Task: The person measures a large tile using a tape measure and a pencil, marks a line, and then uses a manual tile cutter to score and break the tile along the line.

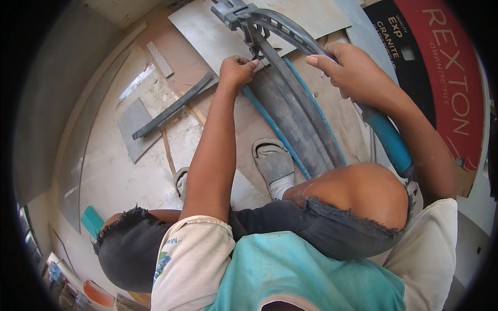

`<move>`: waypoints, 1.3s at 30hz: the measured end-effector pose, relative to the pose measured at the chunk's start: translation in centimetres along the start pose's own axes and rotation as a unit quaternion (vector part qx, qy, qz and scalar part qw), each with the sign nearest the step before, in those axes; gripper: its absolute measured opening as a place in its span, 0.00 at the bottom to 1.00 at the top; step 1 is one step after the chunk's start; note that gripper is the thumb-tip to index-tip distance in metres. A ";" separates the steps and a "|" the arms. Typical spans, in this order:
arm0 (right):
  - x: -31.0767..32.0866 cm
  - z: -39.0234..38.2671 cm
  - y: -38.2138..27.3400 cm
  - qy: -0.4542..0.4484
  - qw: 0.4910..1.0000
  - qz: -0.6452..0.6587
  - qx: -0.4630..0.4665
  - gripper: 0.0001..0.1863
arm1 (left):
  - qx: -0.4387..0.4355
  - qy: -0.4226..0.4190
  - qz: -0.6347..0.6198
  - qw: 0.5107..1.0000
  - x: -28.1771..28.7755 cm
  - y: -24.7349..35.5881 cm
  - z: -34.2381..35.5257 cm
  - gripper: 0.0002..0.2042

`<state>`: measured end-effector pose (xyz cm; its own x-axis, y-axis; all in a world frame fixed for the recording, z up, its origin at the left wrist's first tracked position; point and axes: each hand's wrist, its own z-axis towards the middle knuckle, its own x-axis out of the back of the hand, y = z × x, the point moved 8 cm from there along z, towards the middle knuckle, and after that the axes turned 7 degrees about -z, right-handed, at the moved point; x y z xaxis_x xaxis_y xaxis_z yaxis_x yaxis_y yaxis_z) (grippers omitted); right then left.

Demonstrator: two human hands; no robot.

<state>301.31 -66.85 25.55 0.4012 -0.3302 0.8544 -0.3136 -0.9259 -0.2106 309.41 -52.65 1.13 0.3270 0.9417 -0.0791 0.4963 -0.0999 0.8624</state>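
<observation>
A manual tile cutter [309, 111] with a dark rail and blue-edged base stretches from near my shoe toward the far side. Across its far part lies a pale grey tile [205, 33]. My left hand [238, 71] is closed in a pinch at the tile's near edge, just left of the cutter's head; what its fingers hold is hidden. On the right, my right hand [358, 70] grips the cutter's curved dark lever [290, 32], its thumb along the near side. The lever's blue grip [389, 140] extends below my right wrist.
A dark angled bar [174, 108] reaches out left of the cutter, over a grey tile piece [139, 129] on the dusty floor. A red and black carton [451, 67] stands at right. A teal object [92, 220] and an orange container [98, 293] are at lower left.
</observation>
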 end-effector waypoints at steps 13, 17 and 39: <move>0.2 -1.7 -0.1 -0.024 0.999 0.011 -0.041 0.24 | -0.123 0.175 0.089 0.973 3.7 1.9 2.9 0.21; -0.7 -1.0 -0.1 -0.020 0.998 0.037 -0.040 0.23 | -0.130 0.195 0.020 0.972 4.2 1.1 2.8 0.22; -7.7 1.8 4.0 0.065 0.993 0.095 0.019 0.21 | -0.187 0.215 0.031 0.958 6.0 2.3 6.0 0.21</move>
<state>298.47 -68.33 17.29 0.2238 -0.4751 0.8510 -0.3385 -0.8567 -0.3892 317.35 -49.20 -0.33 -0.0555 0.9909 0.1224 0.1379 -0.1138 0.9839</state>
